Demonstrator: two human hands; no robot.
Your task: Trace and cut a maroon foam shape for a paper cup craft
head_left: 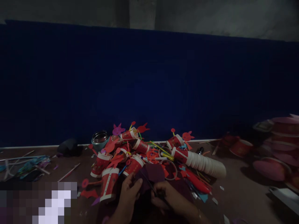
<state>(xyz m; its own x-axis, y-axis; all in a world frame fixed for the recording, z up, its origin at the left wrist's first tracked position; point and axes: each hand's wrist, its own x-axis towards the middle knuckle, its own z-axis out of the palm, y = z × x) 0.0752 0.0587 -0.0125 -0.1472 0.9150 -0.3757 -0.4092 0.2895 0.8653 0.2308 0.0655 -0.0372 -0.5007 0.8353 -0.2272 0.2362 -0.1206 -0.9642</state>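
Note:
My left hand [130, 190] pinches a dark purple sheet of paper [143, 184] between thumb and fingers, low in the middle of the head view. Close on its right, my right hand [164, 194] is closed around scissors [147, 179], whose thin dark blades slant up and left over the paper. Their handles are mostly hidden in my fingers. Behind both hands lies another dark purple paper piece [156, 172]. A red paper cup [109, 184] with a white rim stands left of my left hand, among several decorated cups heaped together.
A long stack of nested paper cups [205, 163] lies right of the heap. Near it is a red marker-like object [198, 180]. A teal jar [100, 141] stands behind. More red and pink cups [277, 149] pile at the right. A blue panel [149, 84] rises behind the table.

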